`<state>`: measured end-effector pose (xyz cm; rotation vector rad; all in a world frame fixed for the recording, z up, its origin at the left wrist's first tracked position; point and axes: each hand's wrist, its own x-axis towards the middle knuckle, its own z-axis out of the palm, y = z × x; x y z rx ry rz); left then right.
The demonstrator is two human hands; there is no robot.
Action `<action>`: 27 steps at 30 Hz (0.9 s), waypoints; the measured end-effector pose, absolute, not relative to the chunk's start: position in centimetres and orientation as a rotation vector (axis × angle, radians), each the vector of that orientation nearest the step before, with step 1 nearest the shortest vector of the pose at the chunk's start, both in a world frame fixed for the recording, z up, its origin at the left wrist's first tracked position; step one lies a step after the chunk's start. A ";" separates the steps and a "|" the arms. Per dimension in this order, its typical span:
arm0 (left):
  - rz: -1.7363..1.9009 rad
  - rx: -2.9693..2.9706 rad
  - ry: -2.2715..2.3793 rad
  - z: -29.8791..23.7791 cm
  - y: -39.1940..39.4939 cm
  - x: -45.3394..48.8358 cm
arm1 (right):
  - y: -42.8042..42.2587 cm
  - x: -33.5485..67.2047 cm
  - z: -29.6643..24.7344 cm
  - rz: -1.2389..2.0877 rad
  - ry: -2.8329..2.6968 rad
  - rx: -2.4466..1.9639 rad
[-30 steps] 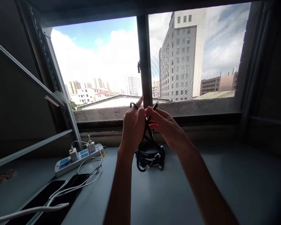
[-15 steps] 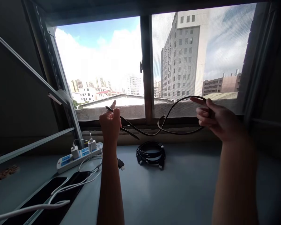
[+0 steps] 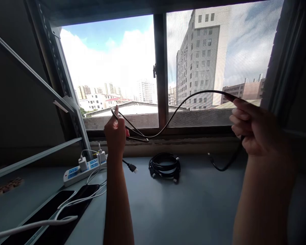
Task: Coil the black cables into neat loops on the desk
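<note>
A long black cable (image 3: 204, 91) spans the air in front of the window, sagging towards the left and arching up to the right. My left hand (image 3: 114, 131) is closed around its left part, where the cable bends back in a loop. My right hand (image 3: 250, 126) grips the right part with curled fingers. Below that hand hangs a short length of cable, ending in a small connector (image 3: 211, 158). Behind my left forearm, a black plug (image 3: 132, 167) on a cable shows just above or on the desk; where its cable leads is hidden.
A coiled black cable (image 3: 164, 174) lies on the desk (image 3: 183, 211) between my arms. To the left are a white power strip (image 3: 76, 174) with two chargers, white cords (image 3: 66, 204) and two dark flat devices (image 3: 84, 200). A metal shelf frame (image 3: 73, 98) stands at the left.
My right hand has moved right, drawing the cable into a wider arch. The loop near its fingers is gone, and a connector end now hangs below it. My left hand shifted slightly left.
</note>
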<state>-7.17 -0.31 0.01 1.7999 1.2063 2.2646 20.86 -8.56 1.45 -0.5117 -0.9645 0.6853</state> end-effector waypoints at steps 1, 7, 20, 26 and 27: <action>2.249 1.808 1.184 0.1 -0.5 -6.7 | -8.4 20.7 1.4 0.728 -0.986 -0.485; 2.188 1.856 1.097 0.2 -1.3 -4.5 | -7.8 20.1 1.4 1.102 -1.090 -0.349; 2.107 1.475 0.583 1.0 -1.5 -5.4 | -9.4 18.6 1.4 1.137 -1.233 -0.374; 2.109 1.440 0.467 1.4 -2.5 -4.8 | -8.7 17.0 0.7 0.894 -1.395 -0.624; 2.102 1.439 0.435 1.4 -2.6 -4.5 | -8.5 16.8 0.6 0.883 -1.439 -0.655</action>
